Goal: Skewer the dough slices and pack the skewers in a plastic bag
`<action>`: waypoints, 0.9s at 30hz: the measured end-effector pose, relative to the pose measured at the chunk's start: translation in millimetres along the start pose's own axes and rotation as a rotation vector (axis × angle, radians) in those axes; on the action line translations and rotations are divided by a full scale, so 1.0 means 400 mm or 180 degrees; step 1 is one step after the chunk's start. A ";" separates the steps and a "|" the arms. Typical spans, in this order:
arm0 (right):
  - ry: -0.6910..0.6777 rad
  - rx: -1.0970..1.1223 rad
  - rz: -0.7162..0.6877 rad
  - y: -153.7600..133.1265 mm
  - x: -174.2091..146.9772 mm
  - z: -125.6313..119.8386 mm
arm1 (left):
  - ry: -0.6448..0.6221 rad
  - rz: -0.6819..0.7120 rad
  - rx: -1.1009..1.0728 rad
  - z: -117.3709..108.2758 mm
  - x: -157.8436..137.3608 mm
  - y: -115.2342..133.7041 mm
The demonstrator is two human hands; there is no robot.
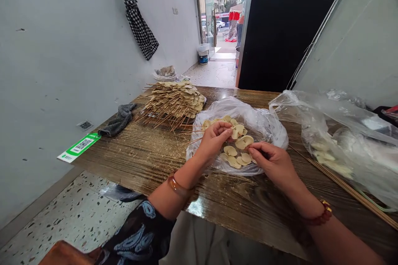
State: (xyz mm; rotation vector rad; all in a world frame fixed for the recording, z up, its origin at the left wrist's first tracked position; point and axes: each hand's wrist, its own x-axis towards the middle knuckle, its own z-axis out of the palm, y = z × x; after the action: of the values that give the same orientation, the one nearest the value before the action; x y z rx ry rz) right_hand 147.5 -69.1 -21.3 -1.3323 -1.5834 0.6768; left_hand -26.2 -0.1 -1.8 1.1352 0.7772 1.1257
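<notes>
Over an open clear plastic bag (273,126), my left hand (216,134) is closed in a pinch around a thin wooden skewer, mostly hidden by the fingers. A pale folded slice (238,131) sits just past its fingertips. My right hand (270,157) pinches the edge of a pale round slice (244,142) between thumb and fingers, close to the left fingertips. Below both hands, several loose pale slices (231,160) lie in the bag. Thin sticks (194,132) poke out to the left of my left hand.
A large pile of skewered slices (177,101) rests at the back left of the wooden table (149,161). Nearby lie a grey cloth (120,120) and a green QR card (81,145). On the right are another plastic bag (357,149) and a bundle of bare skewers (348,185).
</notes>
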 end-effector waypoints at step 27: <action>-0.0168 -0.0012 -0.0014 -0.007 -0.001 0.006 | -0.0069 -0.0305 -0.0291 0.006 -0.003 0.004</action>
State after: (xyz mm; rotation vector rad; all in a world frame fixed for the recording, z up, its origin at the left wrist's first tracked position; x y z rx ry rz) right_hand 144.2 -69.9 -20.1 -1.3231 -1.6301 0.7117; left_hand -24.8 -2.0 0.1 1.0220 0.7482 1.0568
